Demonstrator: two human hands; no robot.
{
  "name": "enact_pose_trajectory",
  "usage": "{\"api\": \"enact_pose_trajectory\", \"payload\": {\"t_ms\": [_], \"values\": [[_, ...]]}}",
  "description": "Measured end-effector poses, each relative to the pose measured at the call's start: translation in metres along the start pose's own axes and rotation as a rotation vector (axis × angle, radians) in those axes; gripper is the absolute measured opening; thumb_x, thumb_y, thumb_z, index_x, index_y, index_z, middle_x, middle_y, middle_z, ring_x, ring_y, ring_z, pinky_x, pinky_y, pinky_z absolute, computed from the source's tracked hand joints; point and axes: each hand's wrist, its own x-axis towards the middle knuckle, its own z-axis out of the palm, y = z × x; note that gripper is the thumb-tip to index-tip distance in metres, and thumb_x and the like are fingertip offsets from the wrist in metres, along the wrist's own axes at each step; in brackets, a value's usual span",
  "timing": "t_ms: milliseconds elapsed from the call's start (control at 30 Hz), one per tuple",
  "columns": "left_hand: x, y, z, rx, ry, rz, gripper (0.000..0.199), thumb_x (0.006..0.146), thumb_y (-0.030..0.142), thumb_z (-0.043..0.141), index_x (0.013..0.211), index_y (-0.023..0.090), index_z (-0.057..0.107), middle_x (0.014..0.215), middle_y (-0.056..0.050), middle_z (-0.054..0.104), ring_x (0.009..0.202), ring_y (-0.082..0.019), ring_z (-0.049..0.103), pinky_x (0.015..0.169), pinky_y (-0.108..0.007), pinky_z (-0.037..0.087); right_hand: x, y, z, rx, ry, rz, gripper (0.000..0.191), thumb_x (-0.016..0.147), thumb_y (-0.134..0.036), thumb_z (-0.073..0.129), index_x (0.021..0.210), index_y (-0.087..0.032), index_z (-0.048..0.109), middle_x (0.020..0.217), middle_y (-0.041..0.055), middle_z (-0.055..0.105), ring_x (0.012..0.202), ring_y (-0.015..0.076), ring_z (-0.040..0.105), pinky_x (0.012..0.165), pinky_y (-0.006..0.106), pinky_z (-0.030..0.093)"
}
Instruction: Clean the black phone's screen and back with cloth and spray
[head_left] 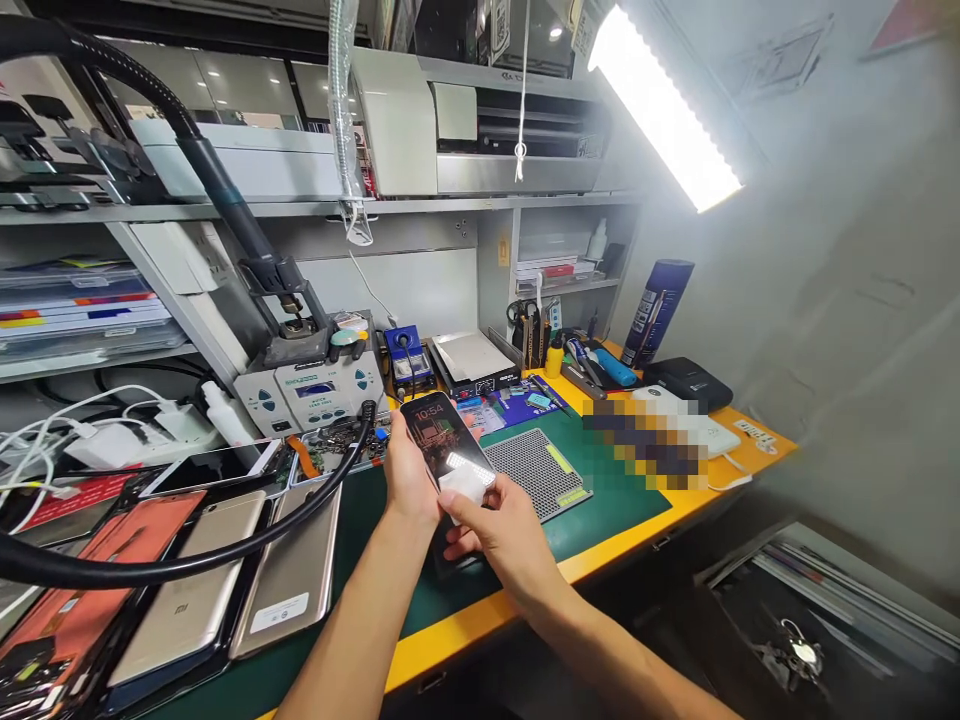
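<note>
My left hand (411,475) is closed around a smartphone (429,430), gripping it by its sides above the green mat (360,590). The phone's dark screen is lit, showing 10:54, and faces up toward me. Between the fingers of my right hand (514,535) is a small white cloth (463,484), pressed on the lower part of the screen. Its exact material is hard to make out. Glare from the lamp reflects on the glass just above the cloth. The phone's bottom end is hidden by my right hand.
A perforated metal plate (536,470) lies on the mat behind my right hand. Several phone backs (289,570) cover the left side, crossed by a black hose (225,565). Behind stand a grey rework station (311,385) and a blue soldering unit (406,352). A blue can (658,312) stands right.
</note>
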Motion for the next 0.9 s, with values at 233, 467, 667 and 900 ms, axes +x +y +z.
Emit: {"api": "enact_pose_trajectory", "payload": {"t_ms": [233,467,667,900], "values": [[-0.002,0.000,0.000,0.008,-0.038,-0.010,0.067,0.099,0.059,0.022,0.114,0.012,0.068,0.091,-0.015,0.077,0.085,-0.028,0.075,0.075,-0.043,0.061,0.003,-0.010,-0.019,-0.061,-0.091,0.039,0.051,0.069,-0.061,0.079,0.080,-0.016,0.059,0.067,0.0009,0.063,0.053,0.0178,0.067,0.052,0.032,0.060],[-0.003,-0.001,0.002,0.032,-0.078,-0.014,0.067,0.099,0.059,0.024,0.109,0.011,0.069,0.085,-0.015,0.076,0.083,-0.028,0.075,0.075,-0.043,0.061,0.016,-0.016,-0.052,-0.194,-0.119,0.128,0.055,0.088,-0.064,0.062,0.071,-0.011,0.062,0.066,0.0101,0.068,0.048,0.0179,0.068,0.046,0.029,0.059],[-0.006,0.002,0.005,0.011,-0.118,-0.033,0.066,0.099,0.060,0.026,0.116,0.012,0.068,0.089,-0.014,0.077,0.085,-0.027,0.075,0.075,-0.043,0.061,0.018,-0.028,-0.080,-0.275,-0.087,0.041,0.054,0.081,-0.066,0.068,0.082,-0.012,0.066,0.058,0.0011,0.061,0.044,0.0139,0.061,0.040,0.025,0.053],[-0.002,0.001,0.001,-0.031,-0.151,-0.075,0.064,0.098,0.060,0.029,0.120,0.013,0.067,0.095,-0.015,0.077,0.088,-0.029,0.075,0.077,-0.045,0.061,0.016,-0.037,-0.088,-0.348,-0.038,-0.047,0.048,0.074,-0.061,0.076,0.071,-0.018,0.056,0.059,-0.0015,0.059,0.047,0.0127,0.058,0.040,0.023,0.047]]}}
